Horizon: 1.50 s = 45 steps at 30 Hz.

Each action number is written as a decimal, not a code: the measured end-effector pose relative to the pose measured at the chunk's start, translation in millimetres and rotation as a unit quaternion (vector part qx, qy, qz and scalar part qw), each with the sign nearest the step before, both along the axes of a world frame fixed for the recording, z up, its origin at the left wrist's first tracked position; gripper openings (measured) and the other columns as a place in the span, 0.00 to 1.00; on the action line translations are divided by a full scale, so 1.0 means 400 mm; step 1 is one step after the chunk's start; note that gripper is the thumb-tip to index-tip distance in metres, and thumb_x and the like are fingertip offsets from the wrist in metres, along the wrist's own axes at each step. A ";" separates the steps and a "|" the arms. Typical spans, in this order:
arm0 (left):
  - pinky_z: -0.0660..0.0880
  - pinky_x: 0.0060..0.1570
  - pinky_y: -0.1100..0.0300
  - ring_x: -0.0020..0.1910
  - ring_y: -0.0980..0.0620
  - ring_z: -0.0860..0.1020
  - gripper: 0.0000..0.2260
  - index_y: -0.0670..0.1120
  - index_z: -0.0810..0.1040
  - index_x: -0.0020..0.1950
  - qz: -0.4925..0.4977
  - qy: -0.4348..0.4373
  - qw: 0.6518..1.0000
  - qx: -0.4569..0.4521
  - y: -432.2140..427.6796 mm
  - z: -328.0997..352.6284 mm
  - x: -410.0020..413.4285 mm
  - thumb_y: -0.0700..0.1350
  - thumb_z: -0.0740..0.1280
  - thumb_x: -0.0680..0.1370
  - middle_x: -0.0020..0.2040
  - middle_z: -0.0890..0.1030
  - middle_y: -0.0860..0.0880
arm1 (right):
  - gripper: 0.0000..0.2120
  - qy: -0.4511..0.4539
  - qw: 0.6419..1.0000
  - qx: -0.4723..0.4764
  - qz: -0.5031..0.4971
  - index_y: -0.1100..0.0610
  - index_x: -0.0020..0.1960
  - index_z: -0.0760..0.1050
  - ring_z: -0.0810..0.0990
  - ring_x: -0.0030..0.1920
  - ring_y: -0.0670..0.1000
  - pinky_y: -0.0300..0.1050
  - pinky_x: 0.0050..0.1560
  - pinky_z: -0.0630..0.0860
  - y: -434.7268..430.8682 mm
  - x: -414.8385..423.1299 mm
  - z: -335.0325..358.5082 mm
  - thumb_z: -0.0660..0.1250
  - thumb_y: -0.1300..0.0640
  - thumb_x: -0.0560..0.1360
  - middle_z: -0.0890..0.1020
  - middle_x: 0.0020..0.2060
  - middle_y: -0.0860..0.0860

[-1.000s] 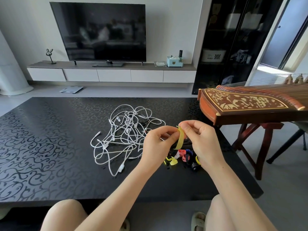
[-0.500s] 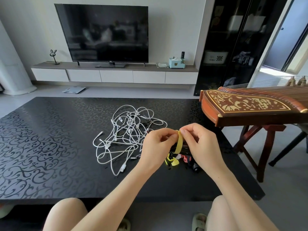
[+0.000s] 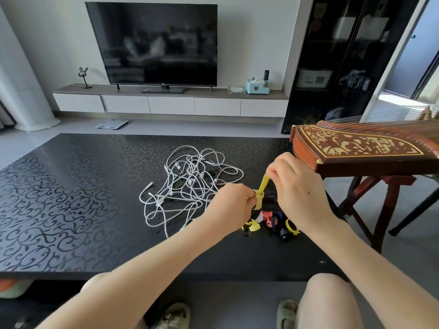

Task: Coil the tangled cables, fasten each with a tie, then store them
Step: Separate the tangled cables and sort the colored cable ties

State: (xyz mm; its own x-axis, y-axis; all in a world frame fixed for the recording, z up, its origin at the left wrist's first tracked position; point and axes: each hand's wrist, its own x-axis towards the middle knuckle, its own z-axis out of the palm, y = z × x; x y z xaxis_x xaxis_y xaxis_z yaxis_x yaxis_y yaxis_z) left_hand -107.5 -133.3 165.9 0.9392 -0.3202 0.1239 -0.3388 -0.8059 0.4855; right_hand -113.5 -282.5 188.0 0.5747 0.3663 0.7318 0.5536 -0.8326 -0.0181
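A tangle of white cables [image 3: 187,186] lies in the middle of the black patterned table [image 3: 71,198]. Just right of it, both hands hold one yellow tie [image 3: 261,189] above the table. My left hand [image 3: 234,201] pinches its lower end and my right hand [image 3: 297,188] pinches its upper end, so the strap is stretched straight between them. Below the hands a small heap of loose ties [image 3: 270,222] in yellow, red, blue and black rests on the table.
A wooden zither [image 3: 361,148] on a stand overhangs the table's right end, close to my right hand. The TV [image 3: 154,43] and a low white cabinet [image 3: 171,103] stand beyond the table. My knees and slippers show under the near edge.
The yellow tie was a closed loop between my fingers; now it is pulled open into a straight strap, with my right hand moved up and right and my left hand lower.
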 end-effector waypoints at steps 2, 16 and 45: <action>0.78 0.42 0.53 0.34 0.47 0.79 0.17 0.39 0.72 0.32 0.012 0.038 0.999 -0.022 0.012 -0.001 0.012 0.42 0.58 0.80 0.37 0.82 0.41 | 0.06 0.008 1.000 0.028 0.013 0.65 0.41 0.74 0.75 0.31 0.54 0.49 0.23 0.72 -0.005 -0.010 -0.011 0.64 0.69 0.76 0.76 0.37 0.56; 0.78 0.32 0.64 0.35 0.49 0.83 0.13 0.33 0.77 0.42 0.007 0.221 0.955 -0.196 0.046 -0.056 0.008 0.43 0.64 0.79 0.35 0.84 0.44 | 0.17 0.531 0.609 0.584 0.082 0.59 0.28 0.74 0.78 0.26 0.52 0.42 0.29 0.78 -0.020 -0.047 -0.061 0.67 0.57 0.76 0.78 0.27 0.56; 0.67 0.22 0.63 0.23 0.53 0.74 0.06 0.42 0.70 0.43 0.018 0.305 0.918 -0.254 0.054 -0.196 -0.060 0.39 0.65 0.78 0.28 0.80 0.49 | 0.04 0.710 0.566 0.417 -0.031 0.68 0.49 0.74 0.65 0.17 0.44 0.34 0.18 0.61 -0.005 -0.084 -0.105 0.65 0.70 0.74 0.68 0.18 0.51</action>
